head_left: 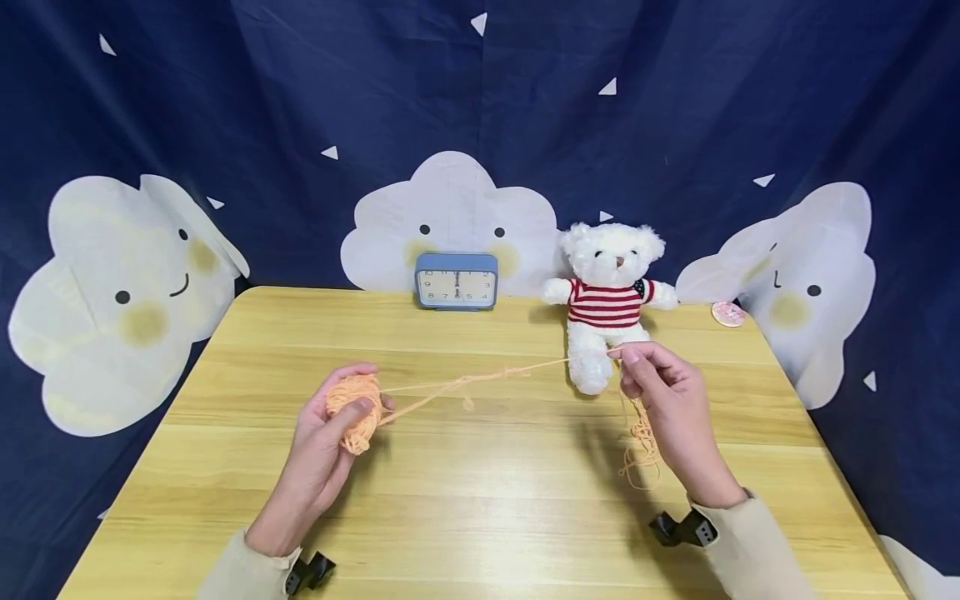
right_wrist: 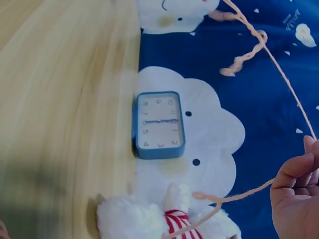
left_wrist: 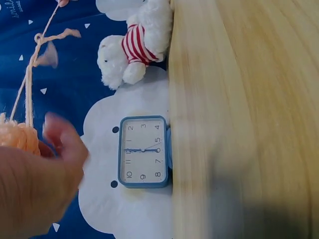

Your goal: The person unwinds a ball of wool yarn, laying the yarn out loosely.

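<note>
In the head view my left hand [head_left: 318, 442] grips a peach-coloured ball of yarn [head_left: 352, 417], thumb across its front. Strands run from the ball to my right hand [head_left: 667, 400], which pinches the yarn between thumb and fingertips. The stretched yarn [head_left: 487, 375] has small tangles and a short hanging loop midway. Below the right hand dangles a loose tangled bunch of the same yarn [head_left: 641, 442]. A loop in the strand [left_wrist: 38, 38] with a short tail shows in the left wrist view. Only the ball's edge [left_wrist: 20, 137] appears there, beside the left fingers.
A blue alarm clock [head_left: 456, 282] stands at the table's back edge. To its right sits a white teddy bear [head_left: 611, 292] in a red-striped sweater, behind the right hand. A small pink round item [head_left: 727, 314] lies at the back right of the wooden table [head_left: 450, 517].
</note>
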### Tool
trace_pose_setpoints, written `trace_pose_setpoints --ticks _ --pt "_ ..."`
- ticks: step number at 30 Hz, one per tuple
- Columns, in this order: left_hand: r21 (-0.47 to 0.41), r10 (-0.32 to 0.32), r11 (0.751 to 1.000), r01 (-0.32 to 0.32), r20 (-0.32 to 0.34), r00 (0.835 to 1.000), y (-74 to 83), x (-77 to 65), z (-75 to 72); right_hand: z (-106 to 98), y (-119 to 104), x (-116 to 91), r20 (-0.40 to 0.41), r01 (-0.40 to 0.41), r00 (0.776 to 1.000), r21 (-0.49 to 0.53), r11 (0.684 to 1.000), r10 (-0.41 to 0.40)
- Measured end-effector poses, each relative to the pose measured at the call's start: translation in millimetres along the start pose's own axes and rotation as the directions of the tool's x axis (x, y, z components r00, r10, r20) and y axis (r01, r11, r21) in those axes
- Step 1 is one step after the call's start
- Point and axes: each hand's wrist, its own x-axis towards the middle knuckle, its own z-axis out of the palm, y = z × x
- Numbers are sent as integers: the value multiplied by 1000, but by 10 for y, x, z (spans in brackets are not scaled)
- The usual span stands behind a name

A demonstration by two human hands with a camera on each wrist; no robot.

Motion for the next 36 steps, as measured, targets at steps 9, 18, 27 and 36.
trace_pose_setpoints --ticks 9,18,27,36 --pt "140 -124 984 109 103 987 28 -5 -9 -91 -115 81 -64 73 996 132 989 -65" --pt "133 -154 983 124 248 957 38 16 -53 -184 -136 122 -104 90 992 203 975 -70" --pt "-69 -117 979 191 576 809 41 52 -80 -312 -141 119 -149 83 988 226 971 -49" --pt "22 -183 979 204 546 817 94 28 -39 -404 -162 107 -147 108 987 277 955 -69"
